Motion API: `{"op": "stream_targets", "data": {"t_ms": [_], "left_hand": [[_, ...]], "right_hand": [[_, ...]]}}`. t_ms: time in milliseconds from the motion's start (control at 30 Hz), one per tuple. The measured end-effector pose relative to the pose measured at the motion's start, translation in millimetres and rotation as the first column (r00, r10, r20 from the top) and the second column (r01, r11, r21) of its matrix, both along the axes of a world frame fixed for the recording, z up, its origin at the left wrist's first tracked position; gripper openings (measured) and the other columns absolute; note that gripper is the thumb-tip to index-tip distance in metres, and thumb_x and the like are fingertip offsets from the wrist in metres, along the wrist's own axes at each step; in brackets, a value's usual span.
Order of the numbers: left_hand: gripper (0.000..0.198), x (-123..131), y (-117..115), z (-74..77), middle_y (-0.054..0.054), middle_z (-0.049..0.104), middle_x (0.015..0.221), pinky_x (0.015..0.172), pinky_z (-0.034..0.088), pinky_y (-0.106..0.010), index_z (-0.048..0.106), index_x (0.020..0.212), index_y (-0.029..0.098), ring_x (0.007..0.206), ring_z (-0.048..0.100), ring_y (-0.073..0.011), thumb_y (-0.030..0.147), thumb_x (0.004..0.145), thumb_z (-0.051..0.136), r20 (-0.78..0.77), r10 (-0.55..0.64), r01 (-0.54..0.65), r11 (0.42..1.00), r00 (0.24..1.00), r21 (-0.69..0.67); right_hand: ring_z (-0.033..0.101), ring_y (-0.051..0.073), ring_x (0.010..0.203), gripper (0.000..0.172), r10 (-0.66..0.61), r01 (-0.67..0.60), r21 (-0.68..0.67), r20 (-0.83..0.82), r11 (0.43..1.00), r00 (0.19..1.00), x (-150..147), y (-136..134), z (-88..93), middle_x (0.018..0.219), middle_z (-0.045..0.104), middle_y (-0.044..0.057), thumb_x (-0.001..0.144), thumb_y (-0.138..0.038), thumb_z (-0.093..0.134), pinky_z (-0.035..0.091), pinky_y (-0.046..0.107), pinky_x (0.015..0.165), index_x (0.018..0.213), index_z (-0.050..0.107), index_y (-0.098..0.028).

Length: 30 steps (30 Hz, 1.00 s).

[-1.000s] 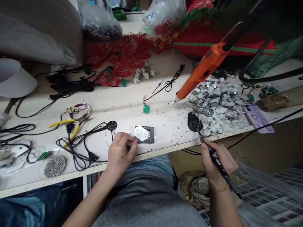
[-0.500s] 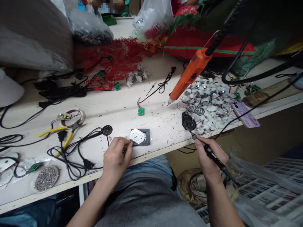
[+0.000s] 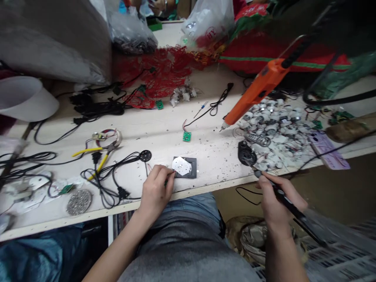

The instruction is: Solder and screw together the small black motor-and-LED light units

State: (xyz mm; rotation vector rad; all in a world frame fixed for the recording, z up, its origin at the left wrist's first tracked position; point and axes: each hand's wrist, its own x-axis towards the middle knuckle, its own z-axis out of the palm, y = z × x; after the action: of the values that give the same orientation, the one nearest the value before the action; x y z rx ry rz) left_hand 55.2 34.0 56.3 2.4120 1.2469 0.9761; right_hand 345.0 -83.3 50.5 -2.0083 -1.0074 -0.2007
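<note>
White plate [image 3: 181,166] lies on a dark square pad [image 3: 190,173] on the bench [image 3: 164,145]. The left hand [image 3: 155,188] pinches something hidden at its edge; the right hand [image 3: 279,199] clenches a black soldering iron [image 3: 289,205]. Far plastic bag [image 3: 209,27] reads "HY".

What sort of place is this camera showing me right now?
Most likely a small electronics assembly or repair bench: the right hand grips a black pen-style soldering iron, a green circuit board lies on the bench, and a heap of small wired components sits beside an orange corded power tool.
</note>
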Motion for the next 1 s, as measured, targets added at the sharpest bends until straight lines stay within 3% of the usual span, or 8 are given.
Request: {"op": "stream_targets", "data": {"t_ms": [133, 233, 300, 367, 467, 600, 1000], "left_hand": [[0.007, 0.4, -2.8, -4.4, -0.003, 0.061, 0.088, 0.074, 0.055, -0.026, 0.06, 0.095, 0.018, 0.082, 0.063, -0.0152, 0.012, 0.094, 0.056, 0.007, -0.004, 0.004, 1.0, 1.0, -0.006], [0.007, 0.4, -4.0, -7.3, -0.005, 0.06, 0.088, 0.075, 0.055, -0.027, 0.059, 0.094, 0.017, 0.082, 0.062, -0.016, 0.013, 0.096, 0.053, 0.006, 0.003, -0.003, 1.0, 1.0, 0.0], [0.008, 0.6, -4.9, -7.9, -0.005, 0.06, 0.088, 0.074, 0.054, -0.028, 0.059, 0.094, 0.017, 0.082, 0.062, -0.0165, 0.013, 0.096, 0.052, 0.0, 0.005, -0.005, 1.0, 1.0, 0.001], [0.009, 1.1, -5.7, -8.0, -0.006, 0.06, 0.089, 0.074, 0.054, -0.029, 0.059, 0.093, 0.017, 0.083, 0.062, -0.0173, 0.014, 0.096, 0.052, -0.006, 0.007, -0.007, 1.0, 1.0, -0.003], [0.009, 1.8, -6.2, -8.2, -0.006, 0.06, 0.087, 0.073, 0.055, -0.03, 0.059, 0.092, 0.016, 0.083, 0.062, -0.0184, 0.014, 0.096, 0.051, -0.006, 0.004, -0.005, 1.0, 1.0, -0.007], [0.009, 2.0, -5.6, -9.4, -0.006, 0.06, 0.086, 0.072, 0.055, -0.029, 0.059, 0.091, 0.017, 0.081, 0.061, -0.0178, 0.014, 0.095, 0.051, -0.002, -0.004, 0.004, 1.0, 1.0, -0.021], [0.01, 2.2, -3.9, -11.2, -0.005, 0.059, 0.084, 0.071, 0.053, -0.028, 0.058, 0.089, 0.018, 0.079, 0.06, -0.0169, 0.013, 0.093, 0.051, 0.005, 0.001, -0.001, 1.0, 1.0, -0.015]], "right_hand": [[0.065, 0.02, 0.065, 0.023, 0.023, -0.025, 0.088, 0.022, 0.996, 0.999, -12.2, -3.8, 2.2, 0.072, 0.071, 0.004, 0.087, -0.039, 0.073, 0.048, 0.032, 0.067, 0.096, 0.078, -0.018], [0.065, 0.018, 0.067, 0.016, 0.201, -0.203, 0.098, 0.029, 0.974, 0.979, -35.5, -1.0, 9.2, 0.079, 0.072, 0.005, 0.088, -0.029, 0.072, 0.049, 0.032, 0.068, 0.099, 0.076, -0.018], [0.068, 0.018, 0.072, 0.015, 0.404, -0.405, 0.107, 0.032, 0.908, 0.914, -55.1, 3.1, 15.6, 0.085, 0.073, 0.004, 0.088, -0.019, 0.07, 0.052, 0.031, 0.07, 0.102, 0.074, -0.02], [0.069, 0.019, 0.076, 0.02, 0.586, -0.586, 0.122, 0.035, 0.801, 0.809, -73.6, 8.7, 21.2, 0.088, 0.073, 0.003, 0.087, -0.012, 0.067, 0.056, 0.032, 0.07, 0.105, 0.071, -0.021], [0.069, 0.019, 0.078, 0.024, 0.738, -0.737, 0.119, 0.044, 0.665, 0.674, -93.7, 18.4, 25.5, 0.087, 0.071, 0.004, 0.087, -0.007, 0.063, 0.058, 0.032, 0.07, 0.107, 0.068, -0.02], [0.069, 0.017, 0.075, 0.023, 0.802, -0.8, 0.133, 0.048, 0.586, 0.595, -104.7, 28.1, 24.2, 0.085, 0.071, 0.004, 0.087, -0.004, 0.061, 0.059, 0.03, 0.067, 0.105, 0.067, -0.018], [0.068, 0.016, 0.074, 0.023, 0.814, -0.813, 0.132, 0.065, 0.567, 0.577, -104.8, 34.6, 20.3, 0.084, 0.07, 0.006, 0.088, -0.004, 0.062, 0.059, 0.028, 0.066, 0.106, 0.066, -0.017]]}}
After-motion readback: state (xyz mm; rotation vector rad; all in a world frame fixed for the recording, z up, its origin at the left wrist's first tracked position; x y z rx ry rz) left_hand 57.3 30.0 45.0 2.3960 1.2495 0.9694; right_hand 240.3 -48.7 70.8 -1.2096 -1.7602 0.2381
